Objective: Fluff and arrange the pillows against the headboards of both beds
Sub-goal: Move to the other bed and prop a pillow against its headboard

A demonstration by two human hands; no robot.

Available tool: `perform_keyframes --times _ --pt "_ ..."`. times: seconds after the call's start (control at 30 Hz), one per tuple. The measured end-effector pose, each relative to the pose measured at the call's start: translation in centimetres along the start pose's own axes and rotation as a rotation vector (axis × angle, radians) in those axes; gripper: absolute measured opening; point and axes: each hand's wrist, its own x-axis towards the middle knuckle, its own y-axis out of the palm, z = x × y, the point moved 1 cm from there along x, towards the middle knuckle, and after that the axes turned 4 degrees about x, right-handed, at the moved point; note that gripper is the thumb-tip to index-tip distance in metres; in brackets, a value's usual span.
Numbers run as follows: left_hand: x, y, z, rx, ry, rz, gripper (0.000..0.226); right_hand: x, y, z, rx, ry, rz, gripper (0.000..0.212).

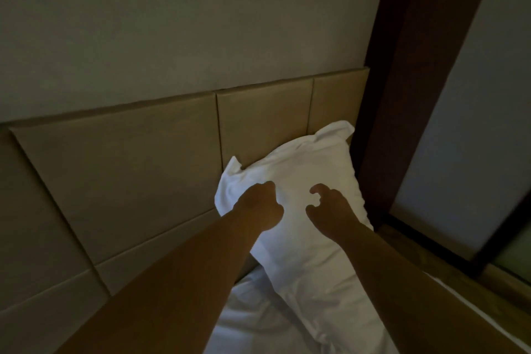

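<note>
Pillow (310,158) beneath left hand (263,204), right hand (330,207), perhaps touching

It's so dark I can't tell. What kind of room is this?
Probably a bedroom, perhaps in a hotel: a white pillow rests against a beige panelled headboard, with rumpled white sheets below it.
</note>
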Motion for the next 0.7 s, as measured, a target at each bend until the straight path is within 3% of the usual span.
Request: perform_keyframes --times 0.23,0.4,0.53,0.7 --pt "6.0 -1.6 -0.7 0.020 0.070 0.001 0.025 3.2 -0.1 1.8 -0.099 0.012 0.033 0.044" --pt "11.2 -2.8 0.3 0.096 0.044 0.032 0.044 6.9 -0.7 2.6 -0.187 0.004 0.082 0.046" --pt "14.8 -3.0 1.1 0.105 0.022 -0.038 0.041 10.7 -0.6 2.9 -0.159 -0.008 0.071 0.046" --pt "18.0 -1.2 0.1 0.108 0.065 -0.047 0.056 13.9 -0.2 2.7 -0.235 -0.017 0.087 0.050"
